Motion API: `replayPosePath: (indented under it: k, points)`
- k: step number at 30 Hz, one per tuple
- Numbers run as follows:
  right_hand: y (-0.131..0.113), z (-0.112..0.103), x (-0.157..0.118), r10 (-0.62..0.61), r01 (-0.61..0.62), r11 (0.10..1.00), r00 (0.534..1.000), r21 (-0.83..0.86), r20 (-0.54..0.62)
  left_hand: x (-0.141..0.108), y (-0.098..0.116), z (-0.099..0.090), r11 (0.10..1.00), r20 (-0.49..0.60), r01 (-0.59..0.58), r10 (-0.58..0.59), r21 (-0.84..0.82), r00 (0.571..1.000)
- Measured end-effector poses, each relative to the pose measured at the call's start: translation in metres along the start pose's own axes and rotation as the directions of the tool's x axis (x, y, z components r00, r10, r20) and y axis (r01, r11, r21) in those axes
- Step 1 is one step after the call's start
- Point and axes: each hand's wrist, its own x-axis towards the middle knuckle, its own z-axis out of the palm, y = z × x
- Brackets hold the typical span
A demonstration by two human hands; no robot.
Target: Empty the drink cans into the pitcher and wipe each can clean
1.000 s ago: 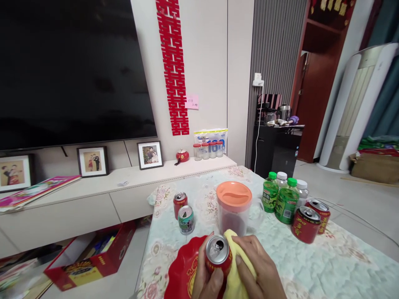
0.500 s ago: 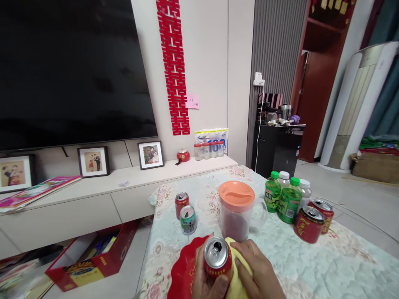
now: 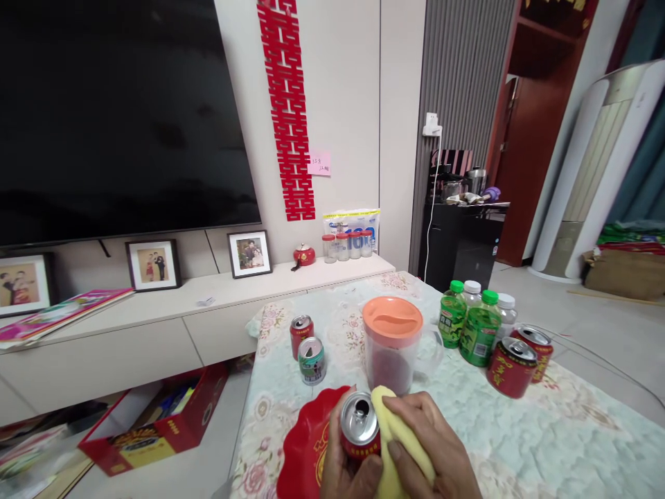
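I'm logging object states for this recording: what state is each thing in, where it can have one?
Held red can: opened, in left hand
Yellow cloth: bunched, in right hand
Pitcher: lid on
Two green bottles: capped
White-capped bottles: closed
Teal can: opened, upright
Front red can at right: opened, upright
Glass jars: lidded
Red box: open-topped
Television: screen dark

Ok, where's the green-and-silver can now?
Head view, left of the orange-lidded pitcher: the can stands just in front of a red can.
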Motion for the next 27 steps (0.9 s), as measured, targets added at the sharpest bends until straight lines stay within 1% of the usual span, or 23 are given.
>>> replayPosePath:
  k: [4, 9, 12, 14, 17, 19, 21, 24, 27]
  points:
    - [0.006, 0.006, -0.001, 0.047, -0.047, 0.999, 0.999, -0.023, 0.009, 0.000, 0.001, -0.001, 0.997, -0.007, -0.065, 0.065, 0.046, 0.998]
    - [0.007, 0.004, 0.004, 0.146, -0.144, 0.989, 0.985, -0.026, 0.096, 0.000, 0.002, -0.005, 0.986, 0.000, -0.120, 0.121, 0.115, 0.993]
    - [0.006, 0.003, 0.007, 0.189, -0.187, 0.982, 0.975, -0.032, 0.114, 0.000, 0.004, -0.003, 0.981, 0.013, -0.123, 0.123, 0.152, 0.992]
    - [0.006, 0.003, 0.008, 0.211, -0.208, 0.977, 0.972, -0.041, 0.103, -0.001, 0.006, -0.001, 0.980, 0.016, -0.110, 0.109, 0.167, 0.994]
    - [0.003, 0.001, 0.009, 0.192, -0.191, 0.980, 0.981, -0.059, 0.011, -0.003, 0.008, 0.004, 0.982, 0.003, -0.098, 0.099, 0.161, 0.995]
    - [0.000, -0.001, 0.010, 0.145, -0.149, 0.987, 0.987, -0.061, -0.063, -0.006, 0.009, 0.008, 0.985, -0.015, -0.100, 0.103, 0.144, 0.995]
    - [-0.004, -0.004, 0.012, 0.103, -0.109, 0.993, 0.990, -0.054, -0.095, -0.007, 0.010, 0.012, 0.987, -0.035, -0.101, 0.106, 0.127, 0.994]
    - [-0.009, -0.008, 0.012, 0.086, -0.088, 0.996, 0.993, -0.030, -0.078, -0.009, 0.011, 0.017, 0.989, -0.061, -0.097, 0.104, 0.110, 0.993]
    - [-0.013, -0.011, 0.010, 0.117, -0.117, 0.993, 0.993, 0.020, 0.004, -0.007, 0.012, 0.016, 0.988, -0.067, -0.107, 0.115, 0.113, 0.991]
